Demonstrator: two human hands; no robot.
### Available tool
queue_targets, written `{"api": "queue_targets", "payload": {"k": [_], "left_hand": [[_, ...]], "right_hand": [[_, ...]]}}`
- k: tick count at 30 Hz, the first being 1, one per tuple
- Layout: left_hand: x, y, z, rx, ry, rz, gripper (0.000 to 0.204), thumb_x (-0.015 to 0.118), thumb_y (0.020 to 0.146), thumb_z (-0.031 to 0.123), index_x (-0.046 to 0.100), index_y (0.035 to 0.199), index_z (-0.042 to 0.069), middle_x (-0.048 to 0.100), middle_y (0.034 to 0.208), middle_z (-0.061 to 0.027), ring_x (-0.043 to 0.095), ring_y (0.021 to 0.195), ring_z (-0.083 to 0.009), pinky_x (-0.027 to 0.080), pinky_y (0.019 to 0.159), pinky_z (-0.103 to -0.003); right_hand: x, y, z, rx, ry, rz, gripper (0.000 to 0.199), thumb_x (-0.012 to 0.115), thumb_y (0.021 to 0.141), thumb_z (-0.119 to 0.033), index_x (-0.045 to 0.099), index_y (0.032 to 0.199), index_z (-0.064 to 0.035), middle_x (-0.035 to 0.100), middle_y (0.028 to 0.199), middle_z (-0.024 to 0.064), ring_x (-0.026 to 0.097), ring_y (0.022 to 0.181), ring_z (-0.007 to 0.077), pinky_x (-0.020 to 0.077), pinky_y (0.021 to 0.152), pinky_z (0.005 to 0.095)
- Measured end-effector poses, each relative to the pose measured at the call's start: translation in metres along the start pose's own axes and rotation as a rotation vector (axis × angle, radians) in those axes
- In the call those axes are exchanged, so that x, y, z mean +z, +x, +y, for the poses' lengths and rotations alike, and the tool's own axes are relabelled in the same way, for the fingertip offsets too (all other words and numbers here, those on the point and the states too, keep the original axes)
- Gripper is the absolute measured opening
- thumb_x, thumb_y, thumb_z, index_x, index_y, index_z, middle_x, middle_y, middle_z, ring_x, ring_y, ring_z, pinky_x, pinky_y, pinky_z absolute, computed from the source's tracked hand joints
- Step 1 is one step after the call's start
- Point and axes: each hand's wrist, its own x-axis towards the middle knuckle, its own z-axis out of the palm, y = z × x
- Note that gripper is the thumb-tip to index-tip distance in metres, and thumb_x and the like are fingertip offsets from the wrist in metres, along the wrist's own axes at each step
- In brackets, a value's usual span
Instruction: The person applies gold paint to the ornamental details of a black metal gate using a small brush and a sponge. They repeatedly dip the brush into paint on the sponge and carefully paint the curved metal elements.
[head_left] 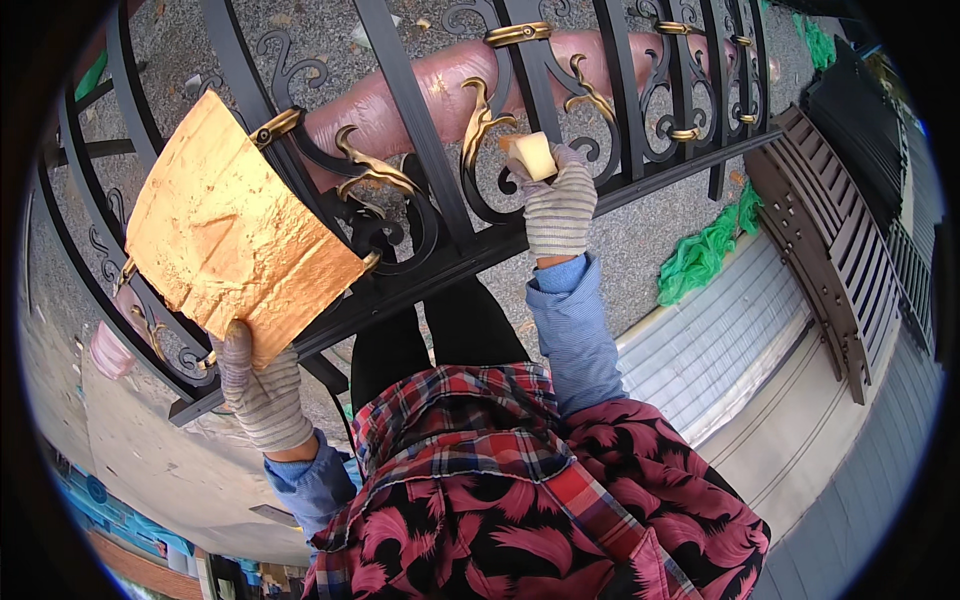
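1. My left hand (pixel 262 392), in a striped knit glove, sits at the lower left of the frame, its grip pinched on the bottom edge of a gold-smeared cardboard sheet (pixel 232 230).
2. The sheet is held up flat and tilted, covering the left part of the frame in front of the black iron railing (pixel 420 130).
3. My right hand (pixel 557 205), also gloved, is just right of centre in the upper half, its grip closed around a small pale sponge block (pixel 532 155).
4. The sponge is pressed against a scroll of the railing, beside a gold-painted leaf ornament (pixel 478 118).
5. More gold leaves and gold collars run along the railing toward the upper right; another gold leaf (pixel 372 168) lies left of centre, just right of the sheet.
6. Behind the bars, across the top of the frame, lies a long pink wrapped roll (pixel 400 95) on gravelly ground.
7. At the right, a crumpled green plastic sheet (pixel 705 255) lies beside a ribbed grey panel (pixel 725 335).
8. A dark brown slatted piece (pixel 825 250) leans at the far right.
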Motion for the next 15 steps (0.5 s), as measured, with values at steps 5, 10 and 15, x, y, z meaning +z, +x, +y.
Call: {"api": "queue_targets", "payload": {"k": [5,10,15], "left_hand": [[0.003,0.001,0.0,-0.018,0.041,-0.008,0.058,0.062,0.076,0.014,0.034,0.126,0.002,0.045,0.121,-0.0129,0.044,0.112,-0.026,0.033,0.098,-0.04],[0.003,-0.001,-0.002,0.011,0.024,-0.029,0.057,0.061,0.077,0.012,0.034,0.126,0.001,0.045,0.121,-0.0127,0.044,0.111,-0.0258,0.033,0.097,-0.04],[-0.001,0.001,-0.004,0.009,0.008,-0.016,0.056,0.061,0.077,0.011,0.035,0.125,0.0,0.045,0.121,-0.0127,0.044,0.112,-0.0255,0.033,0.098,-0.039]], "right_hand": [[0.018,0.009,0.009,0.077,-0.012,0.022,0.039,0.074,0.06,-0.021,0.056,0.088,0.0002,0.057,0.082,0.0156,0.055,0.08,0.0325,0.0442,0.074,0.0368],[0.006,0.012,0.003,0.135,-0.029,-0.093,0.04,0.074,0.061,-0.025,0.057,0.087,-0.0001,0.058,0.083,0.0166,0.055,0.08,0.0329,0.0444,0.072,0.0381],[0.023,0.02,0.011,-0.108,-0.054,0.045,0.043,0.078,0.057,-0.019,0.057,0.087,0.0027,0.058,0.081,0.0171,0.057,0.074,0.0295,0.0462,0.068,0.0351]]}}
